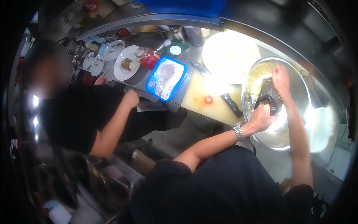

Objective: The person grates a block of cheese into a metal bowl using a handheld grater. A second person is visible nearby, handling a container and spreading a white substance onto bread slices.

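My left hand [262,117], with a metal watch on its wrist, grips the black handle of a box grater [267,91]. The grater lies tilted inside a large stainless steel bowl [271,140]. Against the grater's far end my right hand [280,78] is curled; whether it holds a piece of food is hidden. Yellow grated shreds [256,85] cling to the bowl's far left wall. Left of the bowl, a black-handled knife [231,105] and a cut tomato piece [208,100] rest on a pale cutting board [195,91].
A brightly lit round white plate [215,53] with pale pieces stands behind the board. Leftward are a blue-rimmed ice cream tub [167,78], a jar with red contents [146,57] and a dessert plate [118,65]. A co-worker [112,126] stands close at left.
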Demonstrator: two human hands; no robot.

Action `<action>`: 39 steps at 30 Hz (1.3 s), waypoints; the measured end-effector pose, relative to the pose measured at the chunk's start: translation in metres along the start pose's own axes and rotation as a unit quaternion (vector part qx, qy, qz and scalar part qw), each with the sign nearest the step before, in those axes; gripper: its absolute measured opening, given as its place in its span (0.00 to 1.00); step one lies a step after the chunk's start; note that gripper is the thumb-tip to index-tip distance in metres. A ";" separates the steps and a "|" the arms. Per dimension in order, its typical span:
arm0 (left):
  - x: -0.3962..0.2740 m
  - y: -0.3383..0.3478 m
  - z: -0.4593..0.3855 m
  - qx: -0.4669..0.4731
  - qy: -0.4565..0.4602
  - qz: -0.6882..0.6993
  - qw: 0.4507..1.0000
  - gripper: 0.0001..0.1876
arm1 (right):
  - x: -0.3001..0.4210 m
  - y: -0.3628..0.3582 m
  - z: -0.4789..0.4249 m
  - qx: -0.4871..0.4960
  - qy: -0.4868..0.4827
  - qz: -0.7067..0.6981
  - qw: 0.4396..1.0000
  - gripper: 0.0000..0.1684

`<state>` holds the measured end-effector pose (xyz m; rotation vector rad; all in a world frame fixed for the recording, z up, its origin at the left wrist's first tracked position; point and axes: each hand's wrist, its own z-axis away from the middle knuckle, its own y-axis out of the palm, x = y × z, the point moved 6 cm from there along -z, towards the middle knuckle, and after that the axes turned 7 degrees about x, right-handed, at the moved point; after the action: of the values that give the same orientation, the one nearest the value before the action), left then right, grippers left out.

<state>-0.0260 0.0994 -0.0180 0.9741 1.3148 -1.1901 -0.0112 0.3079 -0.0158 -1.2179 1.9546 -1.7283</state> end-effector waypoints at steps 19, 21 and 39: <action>-0.019 -0.008 0.010 -0.005 0.019 0.050 0.999 0.13 | 0.063 -0.055 0.061 0.033 0.051 -0.153 0.986 0.04; -0.020 -0.010 0.010 -0.014 0.012 0.080 0.997 0.15 | 0.058 -0.046 0.049 0.027 0.037 -0.139 0.989 0.04; -0.018 -0.006 0.007 -0.043 0.045 0.043 0.997 0.14 | -0.012 -0.020 0.014 0.056 0.132 -0.075 0.987 0.10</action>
<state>-0.0285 0.0925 0.0011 1.0206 1.3695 -1.0256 0.0139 0.3081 -0.0048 -1.1733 1.9132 -2.1425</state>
